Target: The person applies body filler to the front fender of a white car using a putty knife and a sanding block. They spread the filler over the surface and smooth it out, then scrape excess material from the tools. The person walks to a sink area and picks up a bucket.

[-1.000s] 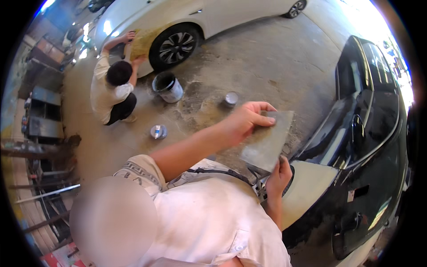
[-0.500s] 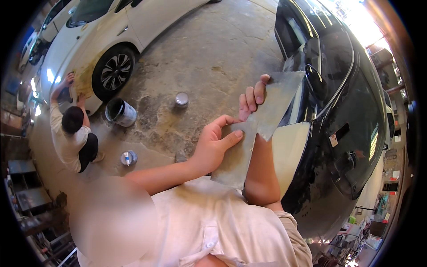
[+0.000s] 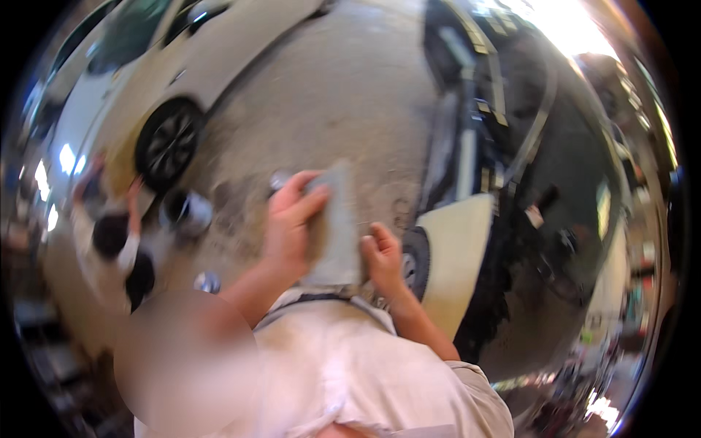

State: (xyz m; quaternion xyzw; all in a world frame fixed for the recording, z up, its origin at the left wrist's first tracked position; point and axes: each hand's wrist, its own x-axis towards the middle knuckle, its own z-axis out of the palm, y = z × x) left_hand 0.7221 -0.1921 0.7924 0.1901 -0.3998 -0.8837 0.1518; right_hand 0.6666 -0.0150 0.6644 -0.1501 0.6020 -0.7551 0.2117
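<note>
The picture is blurred by motion. My left hand is closed on a thin grey sheet, thumb on its face, held upright in front of my pale shirt. My right hand is just right of the sheet, lower than my left thumb, with its fingers curled; what it holds, if anything, I cannot make out. Behind it at the right stands a black car with a cream panel and part of a wheel showing.
A person crouches at the left with hands on the yellowish patch of a white car. A dark bucket stands beside that person. Small round containers sit on the concrete floor. Assorted clutter lines both edges.
Half a second ago each hand held a piece of sheet; now one upright sheet shows in my left hand. My right hand has come down and leftward. The crouching person stays by the white car.
</note>
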